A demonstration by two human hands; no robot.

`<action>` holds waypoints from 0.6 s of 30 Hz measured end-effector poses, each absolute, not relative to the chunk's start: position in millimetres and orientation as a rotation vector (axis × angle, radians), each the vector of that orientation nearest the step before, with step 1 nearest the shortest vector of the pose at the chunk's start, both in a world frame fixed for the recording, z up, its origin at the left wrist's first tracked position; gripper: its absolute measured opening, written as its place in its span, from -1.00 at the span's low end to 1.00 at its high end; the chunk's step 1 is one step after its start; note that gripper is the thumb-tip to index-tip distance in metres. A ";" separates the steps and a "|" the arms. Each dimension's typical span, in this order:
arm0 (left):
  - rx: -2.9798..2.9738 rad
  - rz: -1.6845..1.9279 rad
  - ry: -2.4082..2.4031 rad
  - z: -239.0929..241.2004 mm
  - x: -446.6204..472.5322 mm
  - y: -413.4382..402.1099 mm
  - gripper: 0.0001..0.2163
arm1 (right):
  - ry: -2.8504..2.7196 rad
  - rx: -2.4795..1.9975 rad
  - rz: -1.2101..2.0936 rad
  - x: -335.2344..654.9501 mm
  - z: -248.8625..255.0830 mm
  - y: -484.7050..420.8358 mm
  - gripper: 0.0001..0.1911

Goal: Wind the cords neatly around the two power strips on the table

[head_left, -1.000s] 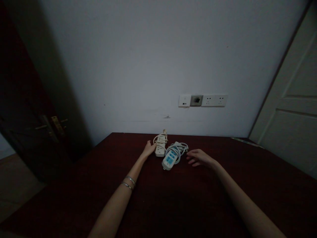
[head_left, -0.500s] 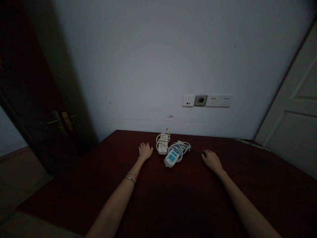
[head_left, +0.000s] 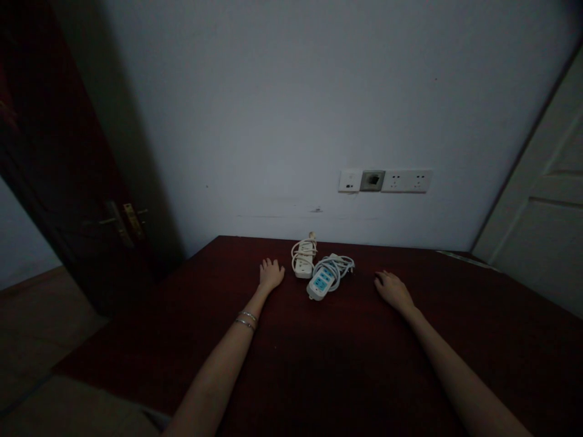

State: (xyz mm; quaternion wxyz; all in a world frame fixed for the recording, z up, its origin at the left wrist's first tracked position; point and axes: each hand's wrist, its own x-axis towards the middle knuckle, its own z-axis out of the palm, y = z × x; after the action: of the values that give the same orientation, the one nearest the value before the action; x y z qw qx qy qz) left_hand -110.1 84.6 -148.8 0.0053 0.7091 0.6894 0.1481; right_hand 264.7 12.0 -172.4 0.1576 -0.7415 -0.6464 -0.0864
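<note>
Two power strips lie side by side on the dark red table (head_left: pixel 328 346), each with its cord wrapped around it. The white power strip (head_left: pixel 303 267) is farther back and to the left. The power strip with blue socket panels (head_left: pixel 320 284) sits at a slant in front of it, its grey-white cord (head_left: pixel 341 265) bunched at its far end. My left hand (head_left: pixel 272 275) rests flat on the table just left of the white strip, fingers spread, touching neither strip. Farther off to the right, my right hand (head_left: pixel 392 289) lies palm down on the tabletop, holding nothing.
Behind the table rises a pale wall with a row of wall sockets (head_left: pixel 405 181) and a grey wall plate (head_left: pixel 372 181). A dark wooden door (head_left: pixel 68 182) stands at the left. At the right is a white panelled door (head_left: pixel 546 230). A thin strip (head_left: pixel 467 260) lies along the table's back right edge.
The view has shifted slightly, so everything appears a little to the right and higher. Both hands and the two power strips keep their places on the table.
</note>
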 end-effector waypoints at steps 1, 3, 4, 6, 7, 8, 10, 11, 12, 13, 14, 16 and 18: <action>2.225 0.465 2.155 -149.0 -110.6 84.4 -0.53 | -1.853 -2.121 -0.251 264.7 -172.7 11.8 -0.55; 2.230 0.465 2.155 -148.9 -110.9 83.9 -0.53 | -1.857 -2.122 -0.258 264.5 -173.2 11.1 -0.55; 2.230 0.464 2.158 -148.6 -110.8 83.6 -0.53 | -1.855 -2.122 -0.262 264.4 -173.5 10.8 -0.55; 2.229 0.463 2.169 -148.0 -110.4 82.7 -0.53 | -1.849 -2.124 -0.269 264.2 -174.1 10.6 -0.55; 2.230 0.463 2.174 -147.9 -110.1 82.4 -0.53 | -1.845 -2.124 -0.271 264.2 -174.4 10.7 -0.55; 2.232 0.464 2.178 -147.8 -109.9 82.1 -0.54 | -1.841 -2.124 -0.273 264.3 -174.7 11.0 -0.55; 2.238 0.464 2.181 -148.2 -109.6 82.1 -0.54 | -1.839 -2.118 -0.273 264.5 -175.4 11.6 -0.56; 2.239 0.465 2.181 -148.5 -109.5 82.3 -0.55 | -1.839 -2.113 -0.272 264.7 -175.6 11.9 -0.56; 2.240 0.466 2.181 -148.8 -109.5 82.6 -0.55 | -1.839 -2.108 -0.271 264.8 -175.8 12.1 -0.57; 2.240 0.467 2.181 -149.1 -109.6 83.1 -0.55 | -1.838 -2.104 -0.269 264.9 -175.8 12.2 -0.57; 2.238 0.469 2.180 -149.4 -109.8 83.5 -0.54 | -1.837 -2.099 -0.265 264.9 -175.7 12.1 -0.57; 2.235 0.477 2.175 -149.8 -110.1 84.4 -0.54 | -1.835 -2.089 -0.253 264.5 -174.9 11.5 -0.57; 2.228 0.485 2.166 -150.0 -110.2 84.9 -0.54 | -1.829 -2.079 -0.234 263.8 -173.6 10.6 -0.57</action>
State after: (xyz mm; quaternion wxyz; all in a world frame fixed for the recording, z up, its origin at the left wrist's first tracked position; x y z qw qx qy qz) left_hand -110.2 84.9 -150.0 -0.0016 0.7085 0.6886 0.1543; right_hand 263.8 10.6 -173.6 0.1803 -0.7358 -0.6475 -0.0828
